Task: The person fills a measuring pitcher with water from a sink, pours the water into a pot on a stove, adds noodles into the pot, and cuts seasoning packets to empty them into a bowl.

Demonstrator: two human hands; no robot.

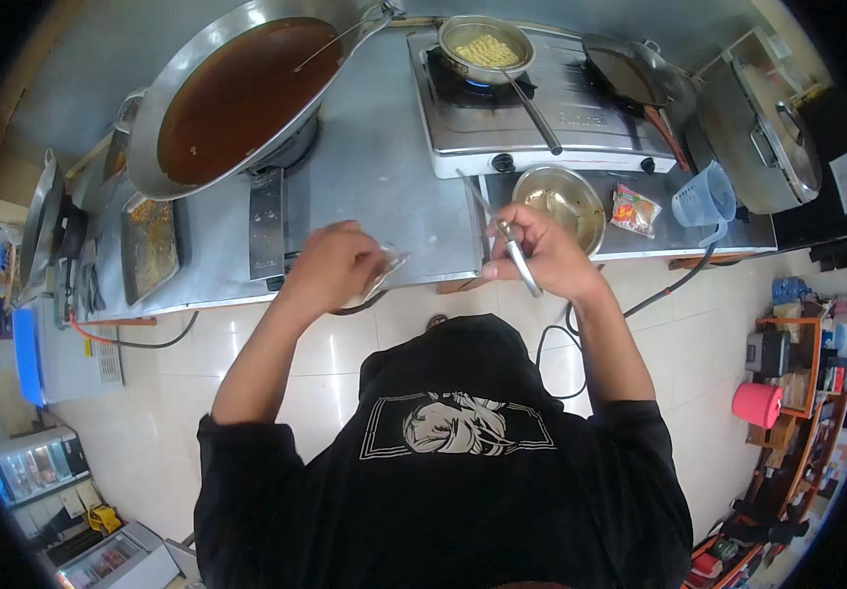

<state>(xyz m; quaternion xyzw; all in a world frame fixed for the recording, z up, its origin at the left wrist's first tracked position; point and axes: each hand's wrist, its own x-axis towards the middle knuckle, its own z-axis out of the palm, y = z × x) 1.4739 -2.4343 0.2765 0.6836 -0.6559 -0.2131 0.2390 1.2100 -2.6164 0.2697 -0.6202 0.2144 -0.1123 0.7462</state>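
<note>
"So, where's the clear packet?"
"Pinched in my left hand, left of the metal tool my right hand grips, its long axis slanting, far end leftward"

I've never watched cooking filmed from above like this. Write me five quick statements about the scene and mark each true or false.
1. The right hand holds a metal tool. True.
2. The left hand is empty. False: it holds a clear packet.
3. A large metal pan holds brown liquid. True.
4. No flame shows on the stove. False: a blue flame shows.
5. The plastic jug is right of the steel bowl. True.
</note>
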